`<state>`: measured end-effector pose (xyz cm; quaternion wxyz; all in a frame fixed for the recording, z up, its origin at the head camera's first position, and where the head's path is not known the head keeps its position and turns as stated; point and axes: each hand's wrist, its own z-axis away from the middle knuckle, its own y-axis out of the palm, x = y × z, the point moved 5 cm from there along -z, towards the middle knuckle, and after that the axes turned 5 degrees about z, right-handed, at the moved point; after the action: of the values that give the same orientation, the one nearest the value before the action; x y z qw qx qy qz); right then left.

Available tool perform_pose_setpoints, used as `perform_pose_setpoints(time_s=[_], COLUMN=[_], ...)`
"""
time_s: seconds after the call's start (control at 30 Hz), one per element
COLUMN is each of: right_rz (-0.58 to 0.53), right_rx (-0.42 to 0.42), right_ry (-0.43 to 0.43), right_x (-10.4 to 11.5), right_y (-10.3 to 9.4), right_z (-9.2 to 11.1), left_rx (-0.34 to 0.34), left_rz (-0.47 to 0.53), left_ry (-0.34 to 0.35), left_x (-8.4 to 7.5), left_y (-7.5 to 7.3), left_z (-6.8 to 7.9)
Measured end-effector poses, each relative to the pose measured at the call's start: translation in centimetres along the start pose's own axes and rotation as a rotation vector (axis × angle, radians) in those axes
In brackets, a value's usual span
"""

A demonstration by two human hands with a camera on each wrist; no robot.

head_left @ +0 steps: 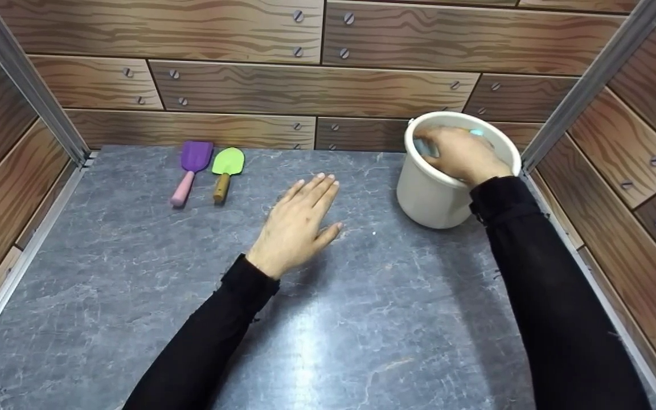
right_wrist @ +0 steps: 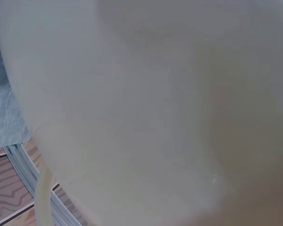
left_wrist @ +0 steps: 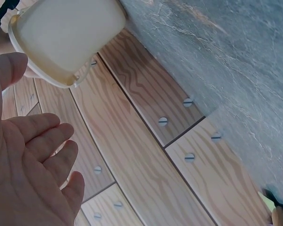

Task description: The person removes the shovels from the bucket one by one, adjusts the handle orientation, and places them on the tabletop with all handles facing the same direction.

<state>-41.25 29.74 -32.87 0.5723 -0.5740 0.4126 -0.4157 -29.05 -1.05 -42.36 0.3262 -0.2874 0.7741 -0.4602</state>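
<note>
A white bucket [head_left: 436,199] stands at the back right. My right hand [head_left: 464,151] reaches down through its mouth, thumb and forefinger spread around a bluish thing [head_left: 426,148]; I cannot tell whether they grip it. A bright turquoise thing [head_left: 476,132] shows behind the knuckles. In the right wrist view the pale bucket wall [right_wrist: 108,117] fills most of the picture. My left hand [head_left: 299,222] is held over the middle of the tabletop, fingers extended and thumb apart, holding nothing. The left wrist view shows its palm [left_wrist: 28,174] and the bucket beyond.
At the back left, a purple scoop with a pink handle [head_left: 183,189] lies beside a green one with a brown handle [head_left: 222,188]. Wood-patterned walls [head_left: 237,85] and metal corner posts [head_left: 590,80] enclose the grey marbled tabletop [head_left: 134,273].
</note>
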Motion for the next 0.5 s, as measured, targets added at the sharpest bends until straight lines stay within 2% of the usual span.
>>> perform_pose_setpoints(time_s=[0.27,0.5], right_rz=[-0.01,-0.106], right_rx=[-0.059,-0.143], right_ry=[0.01,0.027], right_x=[-0.28,-0.18], right_y=[-0.44,-0.8], right_z=[-0.25,-0.18], left_rx=[-0.004,-0.012], left_rz=[-0.002,-0.01], left_ry=[0.003,0.008], left_x=[0.01,0.1], left_y=[0.02,0.03], left_z=[0.02,0.07])
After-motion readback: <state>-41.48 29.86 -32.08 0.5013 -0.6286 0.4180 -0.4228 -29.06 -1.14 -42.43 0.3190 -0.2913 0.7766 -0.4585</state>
